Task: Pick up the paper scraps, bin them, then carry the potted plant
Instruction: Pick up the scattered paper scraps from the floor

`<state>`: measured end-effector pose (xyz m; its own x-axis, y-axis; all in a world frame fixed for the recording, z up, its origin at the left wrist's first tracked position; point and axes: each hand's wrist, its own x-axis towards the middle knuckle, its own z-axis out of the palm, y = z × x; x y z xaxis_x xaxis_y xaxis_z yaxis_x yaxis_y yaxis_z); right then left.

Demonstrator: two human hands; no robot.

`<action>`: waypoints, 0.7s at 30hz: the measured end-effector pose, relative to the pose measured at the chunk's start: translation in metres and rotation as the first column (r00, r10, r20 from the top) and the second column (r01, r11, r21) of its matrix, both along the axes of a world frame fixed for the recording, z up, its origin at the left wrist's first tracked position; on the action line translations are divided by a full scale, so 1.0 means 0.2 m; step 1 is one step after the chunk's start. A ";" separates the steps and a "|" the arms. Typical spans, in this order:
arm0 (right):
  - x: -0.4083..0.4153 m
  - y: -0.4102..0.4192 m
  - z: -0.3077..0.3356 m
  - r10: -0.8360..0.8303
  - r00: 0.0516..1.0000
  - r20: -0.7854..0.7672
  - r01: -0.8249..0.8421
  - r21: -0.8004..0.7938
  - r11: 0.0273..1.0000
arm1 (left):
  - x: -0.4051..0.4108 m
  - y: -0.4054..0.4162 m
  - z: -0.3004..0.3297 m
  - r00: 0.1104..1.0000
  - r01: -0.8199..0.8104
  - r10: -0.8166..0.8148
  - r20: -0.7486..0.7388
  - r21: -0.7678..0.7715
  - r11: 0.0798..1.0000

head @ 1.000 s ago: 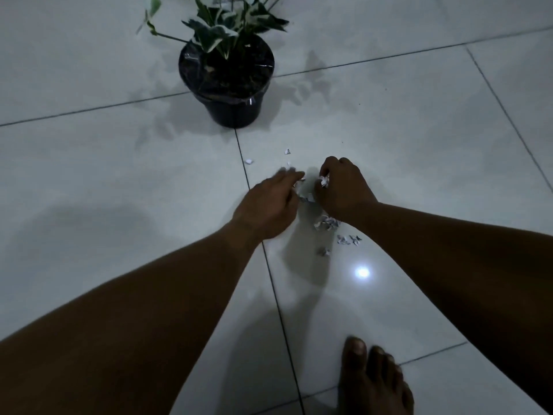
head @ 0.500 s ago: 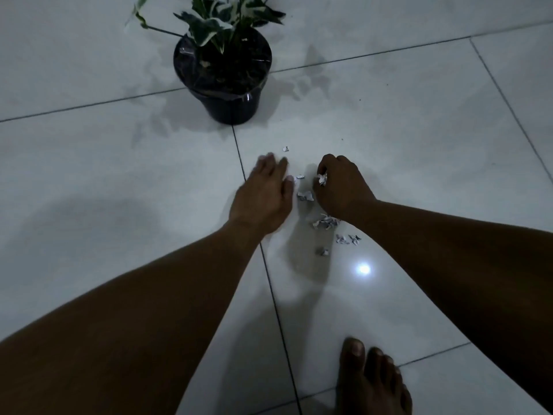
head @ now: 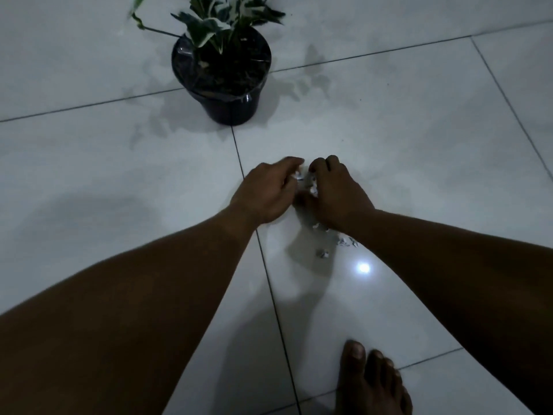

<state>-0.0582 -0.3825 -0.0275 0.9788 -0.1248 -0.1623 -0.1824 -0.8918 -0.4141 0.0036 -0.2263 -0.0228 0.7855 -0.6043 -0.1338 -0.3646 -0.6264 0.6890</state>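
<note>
Down on the pale tiled floor (head: 404, 139), both hands are working right next to each other, just past the grout line that's running toward the camera. The left hand (head: 266, 193) is hovering low with its fingers (head: 291, 163) curling in, and it looks like it's pinching a bit of white paper at the tips, though it's blurry there so that's hard to call for sure. The right hand (head: 335, 193) is sitting beside it, almost touching, fingers curled tight and gripping a small wad of paper scraps (head: 312, 187) that's peeking out white between thumb and fingers. More loose scraps (head: 323, 253) are lying on the tile just behind the right wrist, some partly tucked under the forearm, close to a bright spot of light (head: 363, 268) that's reflecting off the glossy floor. The potted plant (head: 223, 70) is standing upright farther out, well apart from the hands, a black plastic pot with green-and-white variegated leaves, sitting right where the tile lines are crossing. A bare foot (head: 371, 381) is poking in at the bottom edge, planted on the tile.
</note>
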 end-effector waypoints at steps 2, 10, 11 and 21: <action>-0.06 0.02 -0.02 0.114 0.993 0.002 -0.113 -0.114 0.987 | -0.06 0.01 0.00 0.998 -0.029 0.027 -0.056 -0.041 0.999; -0.12 0.09 -0.06 0.155 0.988 0.012 -0.145 -0.295 0.945 | -0.19 -0.02 0.00 0.967 -0.205 0.167 -0.192 -0.199 0.958; -0.11 0.10 -0.05 0.137 0.990 0.012 -0.128 -0.296 0.946 | -0.18 -0.02 0.00 0.962 -0.227 0.187 -0.198 -0.205 0.952; -0.04 0.01 -0.09 0.327 0.943 0.058 -0.296 -0.300 0.907 | -0.07 0.04 -0.03 0.928 -0.358 0.318 -0.196 -0.223 0.907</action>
<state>-0.0659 -0.3811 -0.0445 0.9846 0.1642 -0.0605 0.1548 -0.9784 -0.1373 -0.0096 -0.2177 -0.0281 0.9307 -0.3351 -0.1470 -0.0402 -0.4928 0.8692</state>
